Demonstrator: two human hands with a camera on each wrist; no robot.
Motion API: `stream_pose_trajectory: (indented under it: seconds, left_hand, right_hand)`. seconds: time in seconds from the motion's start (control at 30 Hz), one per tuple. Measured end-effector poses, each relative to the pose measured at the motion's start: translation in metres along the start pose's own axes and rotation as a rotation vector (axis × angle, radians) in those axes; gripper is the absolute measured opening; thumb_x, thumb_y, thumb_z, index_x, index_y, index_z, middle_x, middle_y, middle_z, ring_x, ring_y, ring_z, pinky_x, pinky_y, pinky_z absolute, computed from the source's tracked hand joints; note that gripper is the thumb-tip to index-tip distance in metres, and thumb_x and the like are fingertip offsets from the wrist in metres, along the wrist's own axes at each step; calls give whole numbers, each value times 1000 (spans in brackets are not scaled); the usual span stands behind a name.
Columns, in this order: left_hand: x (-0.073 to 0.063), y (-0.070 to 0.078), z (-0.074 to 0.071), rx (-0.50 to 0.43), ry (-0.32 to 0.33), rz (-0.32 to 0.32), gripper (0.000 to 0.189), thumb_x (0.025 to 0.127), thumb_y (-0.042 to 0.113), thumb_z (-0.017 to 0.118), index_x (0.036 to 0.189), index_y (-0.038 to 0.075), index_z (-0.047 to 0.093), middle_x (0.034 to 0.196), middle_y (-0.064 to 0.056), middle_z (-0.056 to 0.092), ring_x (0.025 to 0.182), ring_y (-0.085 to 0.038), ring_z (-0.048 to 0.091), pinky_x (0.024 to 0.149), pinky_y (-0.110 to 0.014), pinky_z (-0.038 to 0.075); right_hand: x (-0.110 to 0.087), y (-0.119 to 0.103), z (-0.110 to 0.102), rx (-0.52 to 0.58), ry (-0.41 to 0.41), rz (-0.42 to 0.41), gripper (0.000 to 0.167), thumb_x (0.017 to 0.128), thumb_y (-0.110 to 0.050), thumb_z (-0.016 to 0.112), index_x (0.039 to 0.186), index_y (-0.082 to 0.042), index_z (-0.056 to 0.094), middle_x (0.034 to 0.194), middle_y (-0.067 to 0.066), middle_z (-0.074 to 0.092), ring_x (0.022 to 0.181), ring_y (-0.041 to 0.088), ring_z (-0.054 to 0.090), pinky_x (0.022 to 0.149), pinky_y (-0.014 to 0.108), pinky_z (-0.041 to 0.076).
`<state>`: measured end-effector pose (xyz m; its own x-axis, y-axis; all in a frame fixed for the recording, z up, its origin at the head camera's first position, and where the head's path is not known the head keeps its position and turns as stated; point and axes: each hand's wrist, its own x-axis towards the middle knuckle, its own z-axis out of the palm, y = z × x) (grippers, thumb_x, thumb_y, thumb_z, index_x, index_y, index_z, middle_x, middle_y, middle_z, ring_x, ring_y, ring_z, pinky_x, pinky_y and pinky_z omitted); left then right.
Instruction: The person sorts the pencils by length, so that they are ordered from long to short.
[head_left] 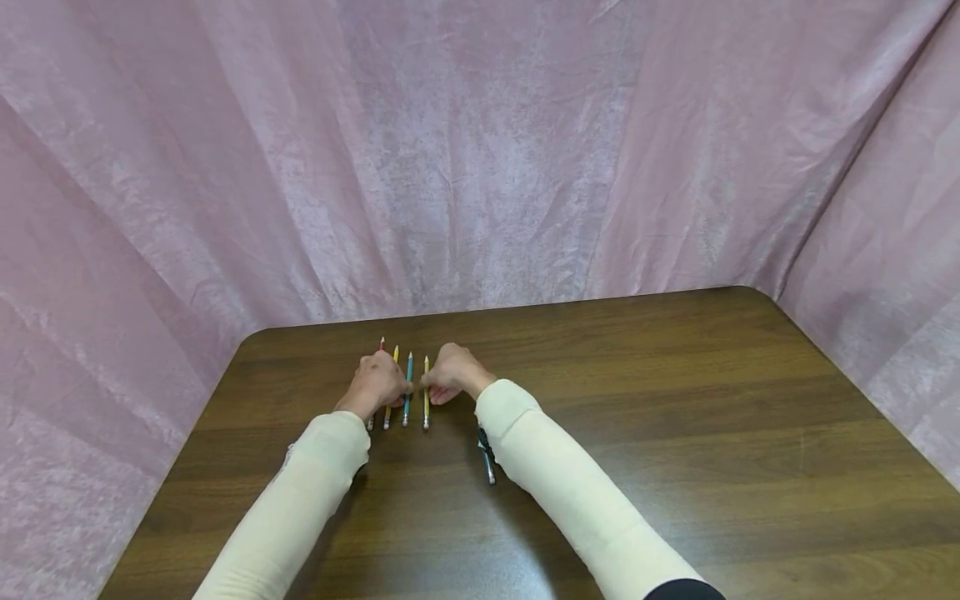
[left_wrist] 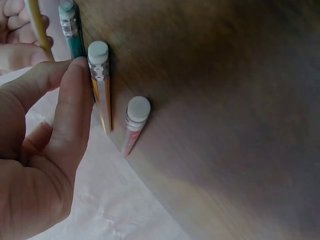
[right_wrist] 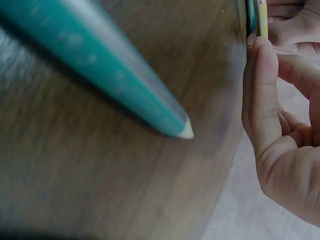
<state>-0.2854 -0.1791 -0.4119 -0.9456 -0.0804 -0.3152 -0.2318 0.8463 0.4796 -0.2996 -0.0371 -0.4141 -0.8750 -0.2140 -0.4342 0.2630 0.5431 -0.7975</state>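
Several pencils stand side by side in a row, pointed ends away from me. My left hand (head_left: 377, 380) pinches a teal pencil (head_left: 407, 412) between thumb and finger. Under and beside that hand lie a yellow-orange pencil (left_wrist: 101, 85) and a red pencil (left_wrist: 132, 135), erasers toward me. My right hand (head_left: 453, 372) holds the yellow pencil (head_left: 427, 410) at the row's right end, thumb and fingertip at its side. A gap separates this pencil from the teal one. Another teal pencil (right_wrist: 120, 75) lies apart, partly hidden by my right forearm in the head view.
The brown wooden table (head_left: 675, 400) extends far to the right of my hands. Pink velvet curtains (head_left: 480, 167) hang behind its back edge and along both sides. My pale sleeves (head_left: 570, 492) reach across the table's front part.
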Motion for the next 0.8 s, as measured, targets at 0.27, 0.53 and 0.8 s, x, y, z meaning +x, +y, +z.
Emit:
stream_pose_trajectory:
  seconds: [0.27,0.53,0.8]
  left_hand:
    - [-2,-1,-1,1,7,13,20,89,17,76,72,6,74,66,-5,70,59,-15,69,72,-39,59]
    - [-2,1,-1,-21,-1,7,20,89,16,76,72,5,75,66,-5,70,59,-16,69,67,-36,59]
    - [-4,0,-1,-31,0,0,17,88,15,77,74,5,75,66,-6,70,60,-17,69,62,-33,57]
  right_hand:
    - [11,1,6,-48,30,-9,24,90,-4,72,69,6,67,58,13,67,43,16,62,49,28,59]
    - [17,1,9,-119,73,-35,26,90,-6,73,67,4,67,56,11,66,42,16,62,47,28,58]
    - [16,-1,10,-122,83,-38,27,89,-7,75,67,4,66,56,11,65,43,16,62,47,29,58]
